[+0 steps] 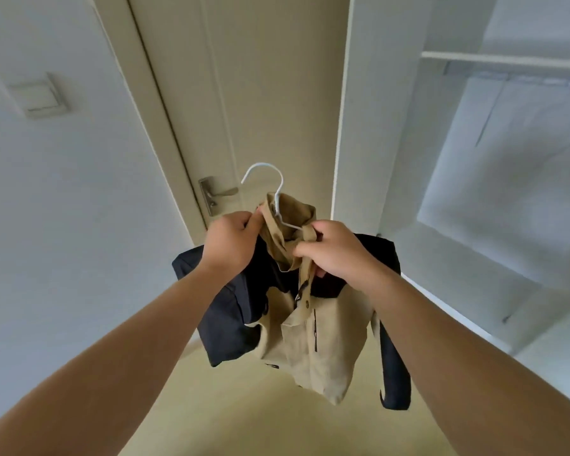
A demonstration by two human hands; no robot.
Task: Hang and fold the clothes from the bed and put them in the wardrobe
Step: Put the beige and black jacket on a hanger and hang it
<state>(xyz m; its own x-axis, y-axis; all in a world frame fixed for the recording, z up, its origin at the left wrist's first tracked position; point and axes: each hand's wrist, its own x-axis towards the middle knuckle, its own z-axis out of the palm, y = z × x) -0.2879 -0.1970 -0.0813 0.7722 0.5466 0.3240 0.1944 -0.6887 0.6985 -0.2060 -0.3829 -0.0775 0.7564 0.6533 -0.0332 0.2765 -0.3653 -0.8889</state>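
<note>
Beige floor [227, 409] below, white shelf [507, 60] across the wardrobe [524, 166].

Body in view: 2 arms and 2 hands only. The left forearm [119, 340] is bare along its whole visible length, from wrist to frame edge. The right forearm [458, 340] is bare likewise. The left hand [231, 240] and the right hand [338, 250] are uncovered. Upper-body clothing lies outside the frame; cannot be told.

No writing, brand or number is legible. A small dark tab [272, 366] on the tan shirt [323, 350] is too small to read.
</note>
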